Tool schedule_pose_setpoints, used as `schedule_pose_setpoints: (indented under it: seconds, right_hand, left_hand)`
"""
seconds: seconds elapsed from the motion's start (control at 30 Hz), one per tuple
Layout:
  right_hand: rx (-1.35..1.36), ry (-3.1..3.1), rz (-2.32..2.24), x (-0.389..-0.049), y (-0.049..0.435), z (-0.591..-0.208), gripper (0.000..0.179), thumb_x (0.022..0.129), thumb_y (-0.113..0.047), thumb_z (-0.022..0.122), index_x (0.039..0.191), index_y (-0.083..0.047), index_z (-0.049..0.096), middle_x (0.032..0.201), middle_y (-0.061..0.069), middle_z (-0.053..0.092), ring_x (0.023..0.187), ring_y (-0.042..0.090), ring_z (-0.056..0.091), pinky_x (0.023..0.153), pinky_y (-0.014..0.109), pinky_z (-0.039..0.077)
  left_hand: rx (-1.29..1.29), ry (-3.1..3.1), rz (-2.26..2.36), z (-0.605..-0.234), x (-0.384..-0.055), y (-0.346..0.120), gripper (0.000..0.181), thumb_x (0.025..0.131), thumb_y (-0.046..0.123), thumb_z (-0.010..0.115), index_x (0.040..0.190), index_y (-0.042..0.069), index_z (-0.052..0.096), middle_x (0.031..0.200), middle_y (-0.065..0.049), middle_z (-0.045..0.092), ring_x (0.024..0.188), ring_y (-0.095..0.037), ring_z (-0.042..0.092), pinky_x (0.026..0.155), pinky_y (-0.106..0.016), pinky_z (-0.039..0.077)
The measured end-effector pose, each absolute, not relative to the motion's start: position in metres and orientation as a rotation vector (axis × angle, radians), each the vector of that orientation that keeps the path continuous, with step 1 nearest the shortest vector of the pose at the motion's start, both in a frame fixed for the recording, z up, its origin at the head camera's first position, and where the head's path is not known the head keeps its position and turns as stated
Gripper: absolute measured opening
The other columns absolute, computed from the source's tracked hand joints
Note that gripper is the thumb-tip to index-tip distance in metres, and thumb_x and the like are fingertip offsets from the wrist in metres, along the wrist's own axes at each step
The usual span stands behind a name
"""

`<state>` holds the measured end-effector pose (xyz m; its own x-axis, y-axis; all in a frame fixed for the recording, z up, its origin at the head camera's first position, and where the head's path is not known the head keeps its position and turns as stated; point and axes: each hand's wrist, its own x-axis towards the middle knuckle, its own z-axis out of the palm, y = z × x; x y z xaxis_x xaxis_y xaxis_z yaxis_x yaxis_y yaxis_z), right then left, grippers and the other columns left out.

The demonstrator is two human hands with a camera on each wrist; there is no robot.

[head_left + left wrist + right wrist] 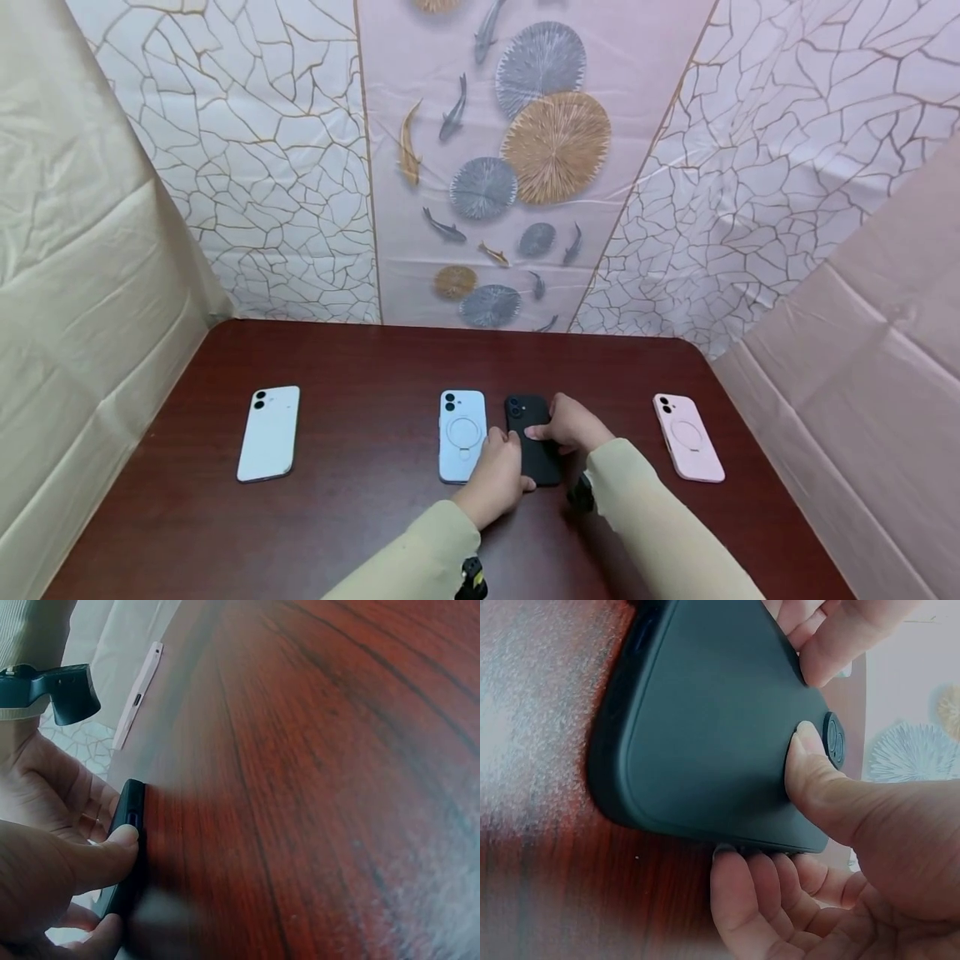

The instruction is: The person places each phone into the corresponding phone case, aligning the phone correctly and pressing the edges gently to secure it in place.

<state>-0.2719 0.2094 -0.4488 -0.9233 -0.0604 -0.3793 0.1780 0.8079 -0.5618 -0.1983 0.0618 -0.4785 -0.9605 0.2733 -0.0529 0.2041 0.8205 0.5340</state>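
Observation:
A black phone (538,465) lies back up on the dark wooden table, its camera lenses at the far left corner. My left hand (495,471) grips it at the lower left, the thumb (124,836) against its bottom end by the charging port. From the other side my right hand (576,423) holds it, with the thumb (814,765) on its back and the fingers (739,889) along its right edge. Just left of it is a light blue phone (453,458) with a ring on its back, partly hidden by my left hand.
Toward the right edge of the table (360,533) lies a pink phone (688,435) with a ring on its back. A white phone (270,433) lies far to the left. Patterned cloth (300,167) hangs behind the table, and plain cloth walls flank both sides.

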Motion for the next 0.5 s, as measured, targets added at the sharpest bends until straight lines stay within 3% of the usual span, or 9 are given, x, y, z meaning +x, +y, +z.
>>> schedule_pose_setpoints:
  seconds: [0.5]
  right_hand:
    - [0.087,2.647,-0.838,-0.2694,0.2096,-0.453,0.051,0.081,-0.028,0.08,0.105,0.004,0.049,0.088,0.015,0.054,0.072,0.025,0.06,0.061,0.037,0.056]
  left_hand:
    - [0.377,2.777,0.92,-0.4753,-0.1986,0.0557,0.075,0.086,0.025,0.075,0.143,-0.006,0.038,0.129,-0.025,0.042,0.119,-0.032,0.046,0.094,-0.038,0.046]
